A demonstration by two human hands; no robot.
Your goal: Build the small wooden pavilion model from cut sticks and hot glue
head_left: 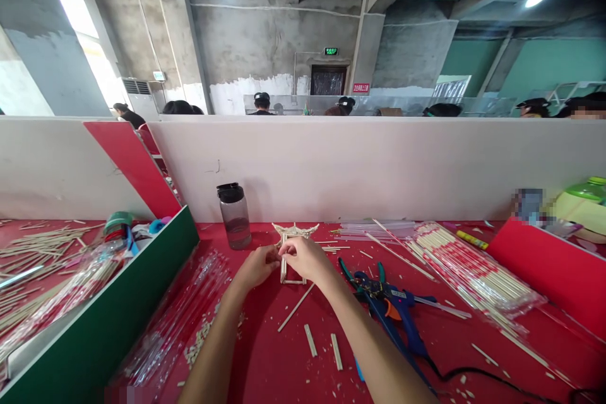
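Note:
A small pavilion-like model made of wooden sticks (294, 228) stands upright on the red tabletop, its roof corners flaring outward. My left hand (258, 266) is at the model's left side, with bent fingers gripping it near the post. From the right, my right hand (305, 257) reaches across the model's front; thumb and fingers are pinched together by the left post. Whatever is in that pinch is too small or hidden to name. Below the model lie a loose stick (296, 308) and two short stick pieces, one (310, 340) left of the other (336, 351).
A blue glue gun (402, 315) with a cable and green-handled pliers (348, 271) lie right of my right arm. Bagged sticks (478, 265) are further right. A water bottle (234, 218) stands behind my left hand. A green divider (118, 303) and white partition (360, 167) bound the table.

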